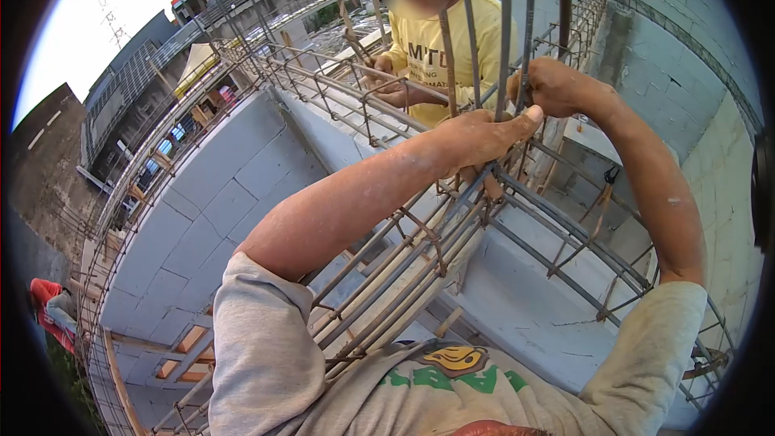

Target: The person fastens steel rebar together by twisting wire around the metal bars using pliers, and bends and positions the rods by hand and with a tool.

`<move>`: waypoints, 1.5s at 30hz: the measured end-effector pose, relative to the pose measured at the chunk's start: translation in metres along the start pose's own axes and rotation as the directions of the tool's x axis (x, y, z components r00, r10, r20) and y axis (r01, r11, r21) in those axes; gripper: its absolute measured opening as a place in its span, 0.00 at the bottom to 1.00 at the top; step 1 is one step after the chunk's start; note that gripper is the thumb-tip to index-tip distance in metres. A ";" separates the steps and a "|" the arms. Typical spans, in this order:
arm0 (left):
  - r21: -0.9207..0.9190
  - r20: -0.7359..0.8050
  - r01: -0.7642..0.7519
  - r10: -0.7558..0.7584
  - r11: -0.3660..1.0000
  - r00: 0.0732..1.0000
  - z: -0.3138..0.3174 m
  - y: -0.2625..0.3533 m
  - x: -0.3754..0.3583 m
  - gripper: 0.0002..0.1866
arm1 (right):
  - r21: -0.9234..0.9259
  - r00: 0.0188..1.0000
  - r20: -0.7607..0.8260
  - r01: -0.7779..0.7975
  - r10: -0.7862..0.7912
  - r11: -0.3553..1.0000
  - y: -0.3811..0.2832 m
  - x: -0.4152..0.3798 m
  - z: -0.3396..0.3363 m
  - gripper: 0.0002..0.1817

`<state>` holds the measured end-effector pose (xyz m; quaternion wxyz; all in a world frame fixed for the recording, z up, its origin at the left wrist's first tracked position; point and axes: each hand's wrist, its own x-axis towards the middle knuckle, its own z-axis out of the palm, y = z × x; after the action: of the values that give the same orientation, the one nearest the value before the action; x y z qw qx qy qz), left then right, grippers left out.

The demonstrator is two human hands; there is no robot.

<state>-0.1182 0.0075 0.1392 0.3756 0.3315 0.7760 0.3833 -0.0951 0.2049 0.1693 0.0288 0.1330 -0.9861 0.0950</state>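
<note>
Both of my arms reach forward to a joint where upright steel rebars [505, 28] meet a horizontal rebar cage [404, 254]. My left hand [491, 139] is closed around the bars at this joint, its thumb pointing to the right and fingertips showing below. Just above and to the right, my right hand [559, 87] is bent into a fist against an upright rebar [529, 16]. Its fingertips are partly hidden, and any small item in them cannot be made out. A second run of rebar cage [577, 234] leads from the joint toward the lower right.
Across the cage a co-worker in a yellow shirt [484, 40] has both hands near the bars. Pale block walls [218, 186] stand left and right, with more rebar along their tops. A person in red [52, 307] is far below at left.
</note>
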 end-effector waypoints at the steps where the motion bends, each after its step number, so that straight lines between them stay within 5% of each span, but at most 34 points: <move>1: -0.018 0.024 -0.011 0.011 1.000 1.000 -0.001 0.003 -0.006 0.53 | -0.012 0.998 0.008 0.056 -0.056 0.998 0.009 0.006 0.003 0.09; 8: -0.015 -0.030 0.015 -0.015 1.000 0.999 0.000 0.004 -0.005 0.55 | -0.094 0.983 0.183 0.001 0.016 0.996 0.001 0.020 -0.003 0.10; 9: -0.015 -0.110 0.000 -0.002 1.000 0.994 0.005 0.003 -0.007 0.56 | -0.113 0.984 0.178 0.017 0.003 0.993 0.000 0.020 -0.003 0.10; 15: -0.044 -0.025 -0.001 0.000 0.999 1.000 0.000 0.005 -0.008 0.55 | -0.128 0.986 0.155 0.074 -0.054 0.989 0.004 0.018 0.000 0.10; 21: -0.022 -0.074 -0.025 0.023 0.999 0.997 0.004 0.007 -0.010 0.51 | -0.246 0.990 0.073 -0.098 0.120 0.964 -0.012 -0.005 0.000 0.11; 27: -0.026 -0.056 -0.014 0.013 1.000 0.998 0.001 0.004 -0.007 0.49 | -0.297 1.000 0.016 0.023 -0.019 0.955 -0.023 -0.056 0.005 0.29; 31: -0.037 -0.036 -0.016 0.015 0.999 0.999 0.000 0.004 -0.007 0.48 | -0.603 0.973 -0.155 0.042 -0.168 0.796 -0.027 -0.069 0.037 0.41; 37: -0.060 -0.099 -0.032 0.026 0.998 0.995 0.004 0.002 -0.006 0.47 | -0.562 0.905 -0.362 -0.021 -0.223 0.827 -0.025 -0.068 0.059 0.36; 45: -0.038 -0.054 -0.041 0.039 0.998 0.998 0.002 0.003 -0.008 0.48 | -0.567 0.890 -0.322 0.091 -0.322 0.819 -0.022 -0.071 0.056 0.15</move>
<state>-0.1120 0.0031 0.1431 0.3536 0.3291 0.7712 0.4146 -0.0225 0.1910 0.1127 0.2781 0.2054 -0.9240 -0.1633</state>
